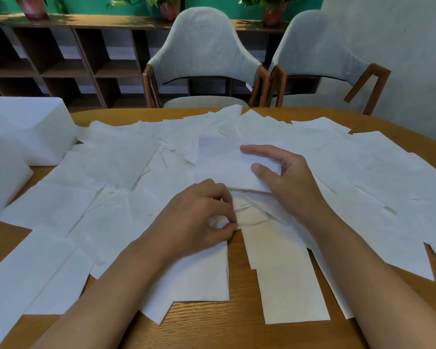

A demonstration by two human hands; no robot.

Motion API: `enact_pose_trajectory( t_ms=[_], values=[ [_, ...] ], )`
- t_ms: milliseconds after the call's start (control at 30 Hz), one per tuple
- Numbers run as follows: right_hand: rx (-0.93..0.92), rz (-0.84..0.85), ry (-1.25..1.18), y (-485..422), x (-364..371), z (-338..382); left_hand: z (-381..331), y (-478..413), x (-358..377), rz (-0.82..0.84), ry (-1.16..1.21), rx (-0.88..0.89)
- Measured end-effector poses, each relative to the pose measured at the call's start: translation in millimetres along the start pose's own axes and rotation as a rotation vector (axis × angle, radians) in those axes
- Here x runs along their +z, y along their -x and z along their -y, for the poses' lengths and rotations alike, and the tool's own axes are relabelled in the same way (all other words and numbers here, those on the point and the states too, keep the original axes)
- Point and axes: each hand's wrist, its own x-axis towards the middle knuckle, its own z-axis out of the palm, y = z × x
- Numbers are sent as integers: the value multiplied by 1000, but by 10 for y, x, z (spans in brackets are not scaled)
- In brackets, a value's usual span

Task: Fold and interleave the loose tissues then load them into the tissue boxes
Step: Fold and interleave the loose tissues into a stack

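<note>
Now, on the head view I see the right hand [288,181] pinching a folded tissue [224,159] between thumb and fingers, just beyond the left hand [199,212], whose curled fingers nip a crumpled sheet [252,215]. Loose tissues [111,159] surround both hands.

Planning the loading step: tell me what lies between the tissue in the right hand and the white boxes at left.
Nothing upright. Only flat loose tissues lie between the folded tissue held by the right hand and the boxes. The left hand, pinching a sheet, sits nearer, off that line.
</note>
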Motion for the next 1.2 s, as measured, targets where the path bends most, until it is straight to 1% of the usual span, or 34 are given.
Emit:
enact_pose_trajectory(
  t_ms=[133,233,300,367,533,633,700,767,800,867,933,967,1033,1100,1200],
  values=[
    [1,10,-14,8,10,9,-19,-17,4,35,5,1],
    [3,13,0,12,9,17,-15,-22,19,26,-5,20],
    [-4,23,1,15,10,18,-30,-8,14,30,47,-1],
    [2,32,0,19,11,23,-41,10,-47,8,129,-58],
    [-6,88,-14,50,5,89,-92,27,-304,-207,422,-144],
    [28,170,-135,64,15,109,-111,10,-351,-327,609,-221],
    [34,204,-240,88,33,177,-99,-4,-350,-437,640,-270],
    [-7,208,-222,133,71,245,-95,-24,-340,-506,628,-309],
    [-27,181,-177,154,97,258,-102,-30,-332,-513,635,-324],
    [-46,75,-106,181,137,257,-125,-40,-310,-474,736,-376],
    [-10,-17,-151,166,150,226,-120,-48,-288,-384,844,-447],
    [23,-43,-196,147,147,215,-108,-51,-281,-350,844,-464],
    [60,-56,-243,134,124,225,-80,-56,-277,-319,814,-465],
    [65,-20,-268,128,94,228,-34,-51,-298,-319,802,-454],
    [76,49,-238,120,76,220,63,-27,-406,-274,646,-400]
  ],
)
